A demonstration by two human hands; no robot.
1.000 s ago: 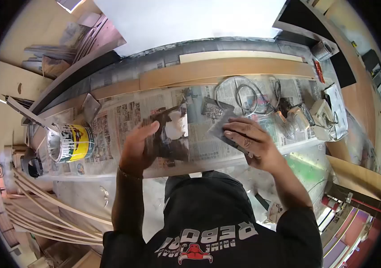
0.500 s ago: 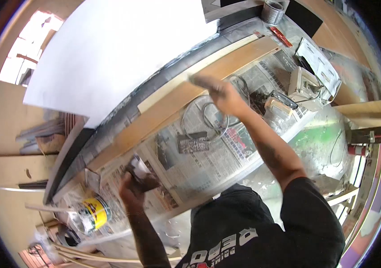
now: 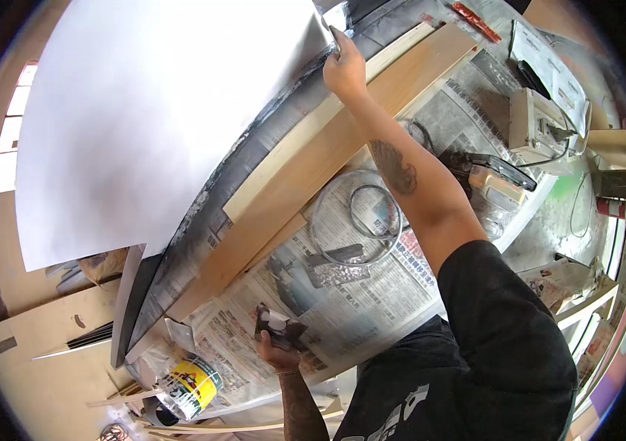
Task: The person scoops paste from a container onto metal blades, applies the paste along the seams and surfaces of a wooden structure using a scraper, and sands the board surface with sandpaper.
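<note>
My right hand (image 3: 345, 72) is closed on a thin dark scraper (image 3: 336, 38), held against the edge of a large white panel (image 3: 151, 125); much of the scraper is hidden by the fingers. Along that edge runs a rough dark border with white smears. My left hand (image 3: 278, 354) grips a dark flat plate (image 3: 292, 335) carrying a patch of white paste (image 3: 276, 319). It is low over the newspaper (image 3: 372, 316), to the right of a yellow-labelled can (image 3: 194, 386).
Long wooden boards (image 3: 306, 198) lie beside the panel. A coiled hose (image 3: 315, 228) circles over a speckled sanding strip (image 3: 336, 270). To the right are an orange-and-black sander (image 3: 497, 184), a beige box with a cable (image 3: 537, 128), and a red strip (image 3: 476, 20).
My right hand has moved up from above the boards to the panel's edge. My left hand with the plate appears lower and further right as the view has shifted.
</note>
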